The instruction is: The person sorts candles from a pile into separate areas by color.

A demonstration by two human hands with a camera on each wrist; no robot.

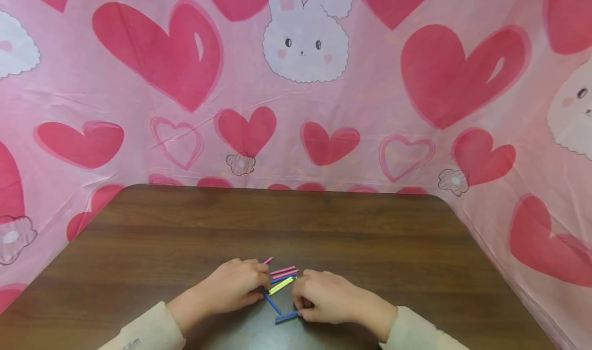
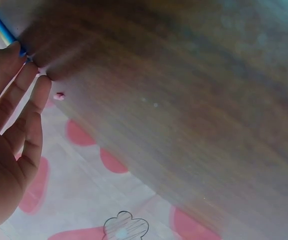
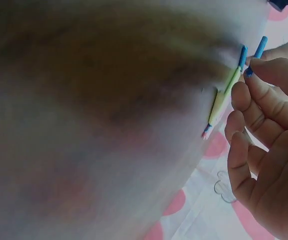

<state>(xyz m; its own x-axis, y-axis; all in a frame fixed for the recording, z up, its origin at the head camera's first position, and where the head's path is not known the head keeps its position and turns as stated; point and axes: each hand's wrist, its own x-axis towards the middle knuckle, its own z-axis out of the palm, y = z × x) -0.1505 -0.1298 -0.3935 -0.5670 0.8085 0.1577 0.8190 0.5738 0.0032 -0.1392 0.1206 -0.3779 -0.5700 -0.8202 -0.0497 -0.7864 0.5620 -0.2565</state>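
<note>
In the head view my left hand (image 1: 238, 286) is at the left of a small loose pile of thin coloured sticks. Its thumb and fingertip pinch the end of a slanting blue stick (image 1: 273, 304), also seen in the left wrist view as a blue stick (image 2: 4, 29). My right hand (image 1: 326, 296), on the other side, pinches another short blue stick (image 1: 288, 316) between thumb and finger. Between the hands lie yellow sticks (image 1: 281, 286) and pink sticks (image 1: 283, 271), with a further blue one among them. My left fingers partly cover the pile.
Under the hands is a dark brown wooden table (image 1: 277, 226) with rounded far corners. Pink cloth (image 1: 324, 98) printed with hearts and rabbits hangs behind it and along both sides.
</note>
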